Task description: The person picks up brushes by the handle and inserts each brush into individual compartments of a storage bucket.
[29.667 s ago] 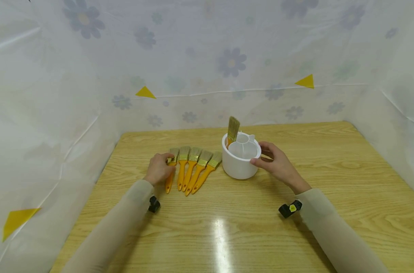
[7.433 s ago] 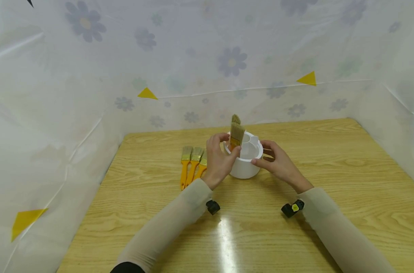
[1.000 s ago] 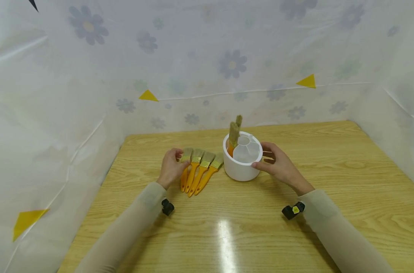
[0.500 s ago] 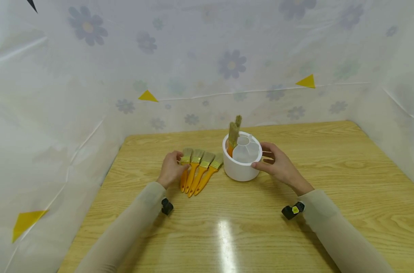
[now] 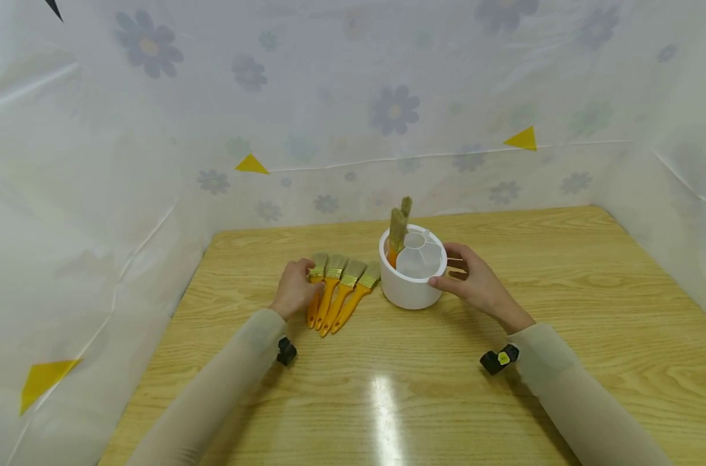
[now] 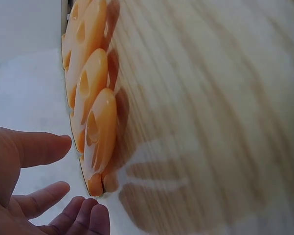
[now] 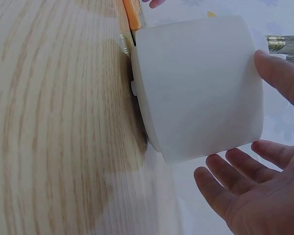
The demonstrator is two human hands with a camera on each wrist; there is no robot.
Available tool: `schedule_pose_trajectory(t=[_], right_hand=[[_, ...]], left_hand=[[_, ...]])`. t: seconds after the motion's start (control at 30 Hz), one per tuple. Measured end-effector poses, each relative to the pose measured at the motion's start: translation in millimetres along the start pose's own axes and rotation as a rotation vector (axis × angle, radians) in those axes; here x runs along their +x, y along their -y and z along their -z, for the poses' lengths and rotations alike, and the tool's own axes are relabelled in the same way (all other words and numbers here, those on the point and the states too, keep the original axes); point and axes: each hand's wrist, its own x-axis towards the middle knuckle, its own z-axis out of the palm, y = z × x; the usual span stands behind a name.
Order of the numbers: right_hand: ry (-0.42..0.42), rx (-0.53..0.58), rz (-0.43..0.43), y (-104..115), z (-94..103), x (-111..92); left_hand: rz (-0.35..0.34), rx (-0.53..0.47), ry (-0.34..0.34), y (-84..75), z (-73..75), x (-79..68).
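Note:
My left hand [image 5: 296, 286] is at the leftmost of several paintbrushes [image 5: 345, 305] that lie fanned out, with orange handles and pale bristles. Its thumb and fingers stand apart around that brush's metal band; the left wrist view shows a gap between thumb [image 6: 44, 149] and fingers, beside the orange handles [image 6: 99, 134]. My right hand [image 5: 477, 281] holds a white round pot [image 5: 411, 292] by its right side, thumb on the rim, fingertips [image 7: 213, 183] along the wall. Two paintbrushes [image 5: 397, 228] stand bristles up in the pot's left part, next to a clear divided insert [image 5: 418, 260].
Everything stands on a wood-grain table [image 5: 446, 401]. A pale flowered curtain [image 5: 341, 97] rises behind its far edge, with plain sheeting at both sides. Yellow triangles [image 5: 521, 139] are stuck on the sheeting.
Since the oldest frame, one paintbrush has gone from the table row into the pot. My left hand has come back from the pot to the row. Over the last second, almost nothing moves.

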Motion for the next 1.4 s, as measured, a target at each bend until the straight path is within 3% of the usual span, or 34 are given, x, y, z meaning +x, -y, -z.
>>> schedule_pose_trajectory(t=[0.4,0.6,1.4], right_hand=[[0.002,0.006,0.005,10.4,-0.6,-3.3],[-0.017,0.006,0.013,-0.1,-0.8,-0.6],[-0.019,-0.002,0.024,-0.4,-0.8,-0.5]], left_hand=[[0.007,0.066,0.010,0.5,-3.8,5.3],[0.010,0.069,0.019,2.1,-3.3,6.6],[-0.011,0.115,0.021,4.1,-0.7,6.9]])
